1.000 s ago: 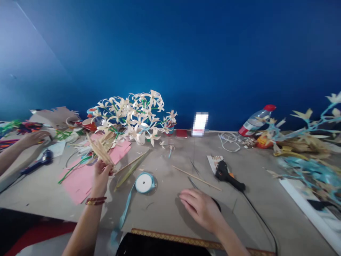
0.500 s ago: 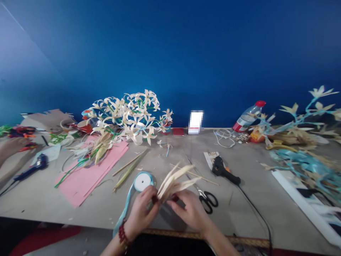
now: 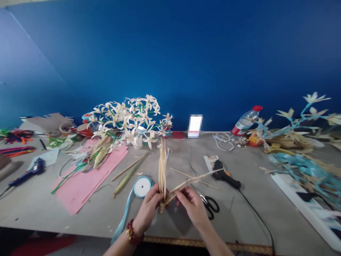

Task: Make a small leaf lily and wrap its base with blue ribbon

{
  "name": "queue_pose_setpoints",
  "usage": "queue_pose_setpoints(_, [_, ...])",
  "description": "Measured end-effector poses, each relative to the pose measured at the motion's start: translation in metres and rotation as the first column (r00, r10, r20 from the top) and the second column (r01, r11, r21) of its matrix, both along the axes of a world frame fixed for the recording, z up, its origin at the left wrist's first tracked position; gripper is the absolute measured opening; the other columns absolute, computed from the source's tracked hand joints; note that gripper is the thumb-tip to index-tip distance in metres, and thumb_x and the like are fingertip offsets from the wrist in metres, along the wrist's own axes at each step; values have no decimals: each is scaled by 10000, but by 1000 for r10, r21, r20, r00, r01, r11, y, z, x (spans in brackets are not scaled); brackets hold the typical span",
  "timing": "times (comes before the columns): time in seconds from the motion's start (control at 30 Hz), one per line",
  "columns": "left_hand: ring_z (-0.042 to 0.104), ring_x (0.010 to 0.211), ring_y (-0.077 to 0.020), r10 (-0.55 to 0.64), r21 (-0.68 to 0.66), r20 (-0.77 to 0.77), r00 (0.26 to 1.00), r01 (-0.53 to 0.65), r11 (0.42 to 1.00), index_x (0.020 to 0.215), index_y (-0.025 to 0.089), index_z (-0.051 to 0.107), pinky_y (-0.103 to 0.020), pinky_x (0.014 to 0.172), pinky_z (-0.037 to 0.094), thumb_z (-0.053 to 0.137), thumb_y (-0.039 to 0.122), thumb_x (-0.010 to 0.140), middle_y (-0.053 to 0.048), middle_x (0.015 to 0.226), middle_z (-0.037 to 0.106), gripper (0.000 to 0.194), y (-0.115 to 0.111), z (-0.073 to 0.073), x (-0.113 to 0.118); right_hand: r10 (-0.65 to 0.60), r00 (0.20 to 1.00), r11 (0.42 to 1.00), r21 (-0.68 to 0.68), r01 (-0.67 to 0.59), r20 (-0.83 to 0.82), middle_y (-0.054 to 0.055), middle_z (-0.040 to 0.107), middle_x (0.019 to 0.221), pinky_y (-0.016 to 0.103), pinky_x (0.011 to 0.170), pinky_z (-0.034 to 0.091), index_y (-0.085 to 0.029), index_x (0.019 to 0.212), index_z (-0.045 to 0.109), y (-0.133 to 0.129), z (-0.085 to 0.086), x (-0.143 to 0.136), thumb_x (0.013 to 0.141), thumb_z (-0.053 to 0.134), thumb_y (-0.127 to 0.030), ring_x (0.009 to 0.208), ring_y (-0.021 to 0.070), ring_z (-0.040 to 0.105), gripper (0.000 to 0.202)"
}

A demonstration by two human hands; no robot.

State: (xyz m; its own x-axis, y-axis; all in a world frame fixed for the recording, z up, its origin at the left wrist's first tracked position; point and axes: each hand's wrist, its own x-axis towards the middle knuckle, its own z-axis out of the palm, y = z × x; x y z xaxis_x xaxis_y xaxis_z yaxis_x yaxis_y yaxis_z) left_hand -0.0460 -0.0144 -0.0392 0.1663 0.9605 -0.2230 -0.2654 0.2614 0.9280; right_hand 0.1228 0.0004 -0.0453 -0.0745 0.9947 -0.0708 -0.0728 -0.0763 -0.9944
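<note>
A bundle of dry, pale corn husk strips (image 3: 162,170) stands upright in my left hand (image 3: 149,206), whose fingers are closed round its lower end. One long husk strip (image 3: 191,180) slants away to the right, pinched near its base by my right hand (image 3: 191,206). Left of my hands lies a roll of light blue ribbon (image 3: 142,186), its loose end trailing to the table's front edge. Black-handled scissors (image 3: 212,207) rest just right of my right hand, their blades partly hidden. Thin sticks (image 3: 206,182) lie behind the slanting strip.
White husk flowers (image 3: 130,121) stand at the back. Pink sheets (image 3: 87,185) and a blue glue gun (image 3: 32,172) lie left. A black glue gun (image 3: 225,174) with its cord is right, near a tilted bottle (image 3: 245,122) and a white tray's edge (image 3: 303,209). Another person's hand (image 3: 4,161) shows far left.
The husk bundle has turned from leaning right to upright. My right hand has drawn one strip out to the right. The other person's hand at far left has pulled back.
</note>
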Motion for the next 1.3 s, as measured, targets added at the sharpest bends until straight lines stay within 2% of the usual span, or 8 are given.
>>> queue_pose_setpoints(0.47, [553, 659, -117, -147, 208, -43, 988, 152, 966, 927, 173, 666, -237, 578, 456, 589, 406, 916, -64, 1016, 581, 246, -8, 3, -1, 54, 975, 995, -70, -71, -216, 11, 629, 631, 273, 568, 448, -171, 761, 737, 0, 6, -1, 722, 802, -493, 573, 147, 526, 331])
queue_pose_setpoints(0.6, [590, 980, -255, -132, 329, -120, 984, 165, 930, 945, 191, 714, -381, 874, 483, 572, 479, 914, -115, 1099, 633, 324, -14, 0, -16, -62, 875, 966, -250, -68, -480, 27, 681, 747, 269, 617, 488, -177, 767, 729, -3, 11, -1, 714, 823, -485, 657, 152, 583, 326])
queue_pose_setpoints(0.7, [507, 1155, -299, -62, 501, -30, 998, 68, 863, 845, 212, 703, -456, 1068, 334, 587, 545, 883, -113, 1006, 680, 355, -18, -3, -19, -146, 735, 915, -372, -154, -662, 5, 685, 787, 183, 503, 434, -189, 775, 696, -8, 12, -10, 689, 862, -437, 551, 73, 513, 310])
queue_pose_setpoints(0.87, [551, 674, -203, 106, 382, 206, 973, -180, 906, 694, 212, 582, -399, 741, 503, 607, 498, 870, -25, 607, 523, 337, -29, -3, -18, -168, 518, 841, -396, -368, -839, -80, 496, 550, 121, 380, 303, -172, 658, 606, -10, 20, -18, 671, 891, -374, 421, 22, 320, 350])
queue_pose_setpoints(1.0, [558, 680, -202, 368, 422, 81, 926, -367, 829, 788, 245, 652, -420, 800, 541, 574, 499, 882, -17, 646, 547, 282, -46, 5, -79, -337, 488, 929, -370, 32, -805, -115, 397, 489, 113, 364, 313, -186, 587, 503, 10, 33, 39, 577, 943, -305, 401, 27, 312, 456])
queue_pose_setpoints(1.13, [626, 737, -217, 587, 564, -302, 751, -356, 745, 872, 238, 705, -334, 712, 549, 698, 363, 813, -25, 768, 681, 139, -52, 7, -165, -417, 669, 908, -249, 337, -615, -67, 525, 528, 133, 364, 342, -191, 652, 597, 19, 39, 93, 655, 887, -399, 421, 44, 355, 356])
queue_pose_setpoints(1.23, [687, 886, -251, 476, 549, -798, 370, 120, 827, 1018, 239, 719, -328, 792, 548, 651, 342, 850, -68, 967, 743, 208, -35, 0, -198, -332, 819, 939, -245, 240, -468, 26, 691, 689, 171, 399, 394, -169, 723, 713, 15, 35, 83, 614, 886, -482, 450, 52, 404, 373])
queue_pose_setpoints(1.3, [693, 953, -263, 476, 501, -864, 164, 203, 841, 1104, 218, 679, -355, 833, 549, 503, 342, 935, -98, 1038, 734, 274, -15, -5, -205, -256, 869, 954, -254, 157, -424, 78, 735, 821, 208, 441, 433, -156, 749, 752, 10, 30, 61, 623, 866, -521, 493, 73, 460, 402])
